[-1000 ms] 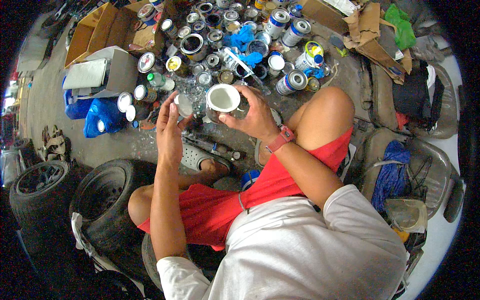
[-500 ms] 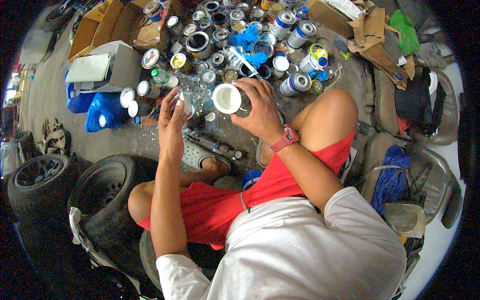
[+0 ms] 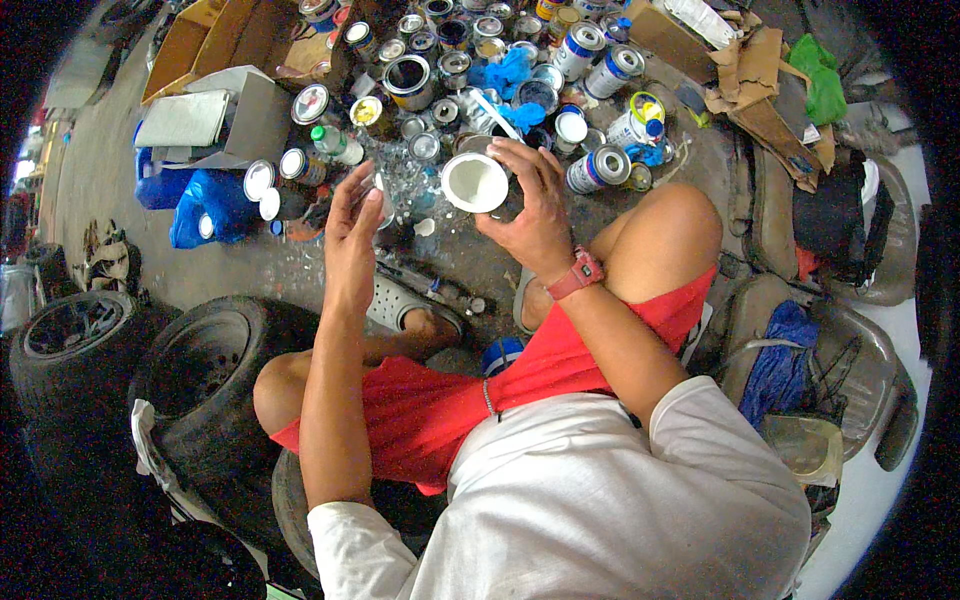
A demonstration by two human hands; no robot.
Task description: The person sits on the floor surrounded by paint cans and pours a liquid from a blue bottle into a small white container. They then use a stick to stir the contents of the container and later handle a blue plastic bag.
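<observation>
My right hand (image 3: 533, 208) holds a small can (image 3: 476, 183) tipped on its side, its round mouth coated white inside and facing me. A red watch sits on that wrist. My left hand (image 3: 352, 232) is raised beside it with fingers curled around a small clear glass or cup (image 3: 381, 192), only partly visible behind the fingers. Both hands hover above the concrete floor, in front of a crowd of paint cans (image 3: 470, 60). My knees, in red shorts, frame the hands.
Many tins and lids cover the floor ahead, with blue rags (image 3: 510, 72) among them. Cardboard boxes (image 3: 215, 40) and a blue bag (image 3: 205, 205) lie at left, two tyres (image 3: 130, 360) at lower left, torn cardboard (image 3: 745, 85) and a plastic chair (image 3: 840, 350) at right.
Both hands stay raised with the white-coated can and the clear cup; the view has shifted slightly, and the can's mouth has turned a little more toward me.
</observation>
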